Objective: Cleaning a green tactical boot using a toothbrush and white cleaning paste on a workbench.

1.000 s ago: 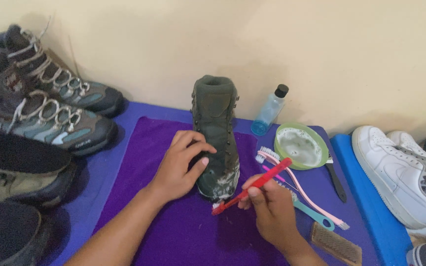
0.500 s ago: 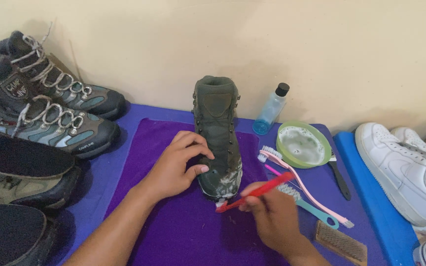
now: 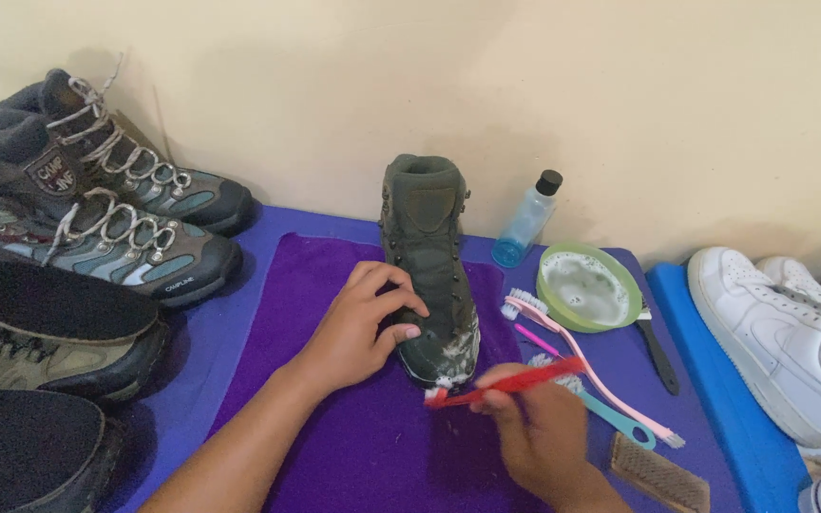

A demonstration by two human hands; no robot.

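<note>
Boot (image 3: 427, 256) stands upright mid-cloth (image 3: 353, 446), toe toward the wearer, foam on the toe. Left hand (image 3: 363, 328) is clamped on the boot's left side. Right hand (image 3: 534, 427) (blurred) appears closed on a red brush (image 3: 505, 384), its head at the toe. Bowl (image 3: 586, 287) sits right of the boot.

place: home shoe-cleaning corner | signs: boots (image 3: 116, 223) and sneakers (image 3: 781, 332) along wall, brushes (image 3: 582, 366), foam bowl (image 3: 588, 286)

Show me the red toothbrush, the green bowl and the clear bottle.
red toothbrush (image 3: 515, 382), head view, middle of its handle.
green bowl (image 3: 548, 302), head view, left rim.
clear bottle (image 3: 525, 223), head view, its body.
</note>
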